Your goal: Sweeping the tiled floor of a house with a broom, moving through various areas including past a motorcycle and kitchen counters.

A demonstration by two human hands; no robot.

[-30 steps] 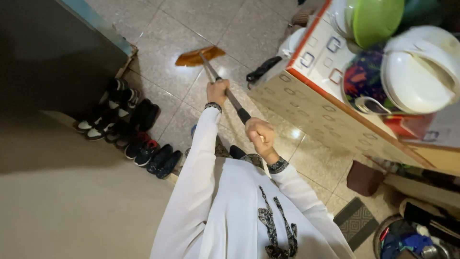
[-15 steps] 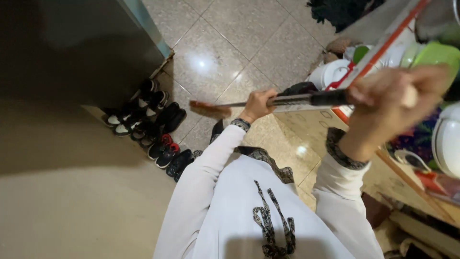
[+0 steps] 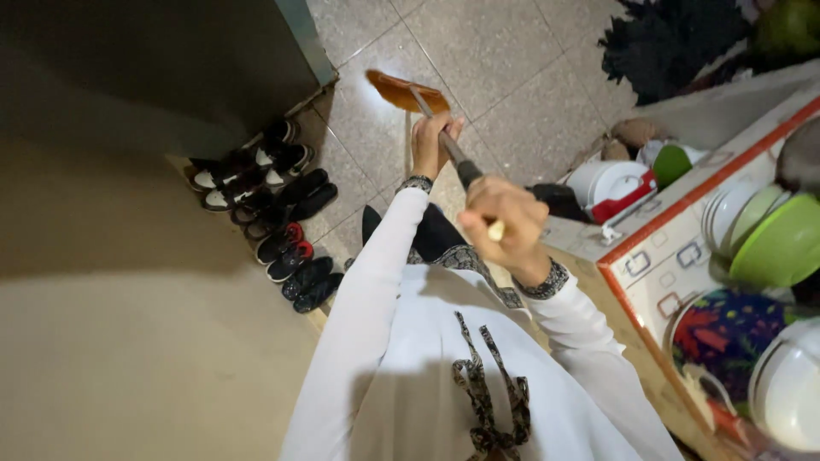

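Since a moment ago the broom (image 3: 408,92) has swung back down, and its orange head now rests on the floor tiles (image 3: 504,60) just past the row of shoes (image 3: 273,213). The left hand (image 3: 431,141) is closed round the middle of the stick and the right hand (image 3: 504,224) is closed round its top end. It looks light and stiff with soft bristles, so two hands set apart on the stick is a good way to hold it.

Both arms reach forward, left hand (image 3: 430,141) clenched ahead, right hand (image 3: 502,218) fisted nearer the body.

Dim indoor light, dark shadowed left side, soft blur throughout.
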